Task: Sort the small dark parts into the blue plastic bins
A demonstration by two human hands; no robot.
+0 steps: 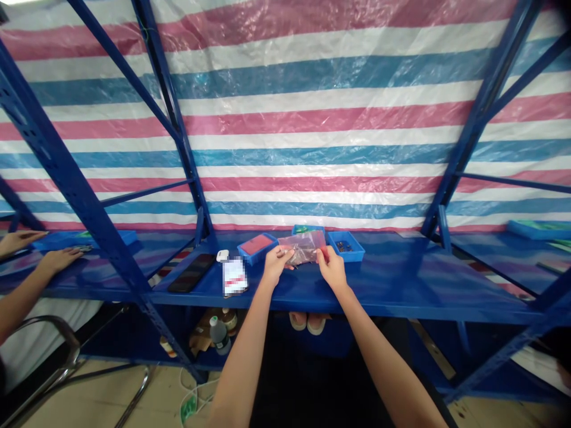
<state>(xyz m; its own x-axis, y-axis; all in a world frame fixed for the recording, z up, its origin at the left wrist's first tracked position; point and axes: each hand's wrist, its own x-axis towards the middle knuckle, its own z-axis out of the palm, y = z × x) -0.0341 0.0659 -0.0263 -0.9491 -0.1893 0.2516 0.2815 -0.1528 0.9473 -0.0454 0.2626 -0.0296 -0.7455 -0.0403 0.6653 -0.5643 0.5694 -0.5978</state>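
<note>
A clear plastic bag is stretched between my two hands above the blue bench. My left hand pinches its left side, thumb on top. On the other side, the fingers of my right hand grip its right edge. Something small and dark shows near the bag's lower edge, too small to name. Just left of the bag sits a blue tray with a flat reddish stack in it. To the right, a blue tray holds small metal pieces. Behind the bag, a third blue tray with green contents is partly hidden.
A black phone, a white earbud case and a blurred white item lie on the bench at left. Blue posts frame the bench. A co-worker's hands are at far left. Bottles stand below.
</note>
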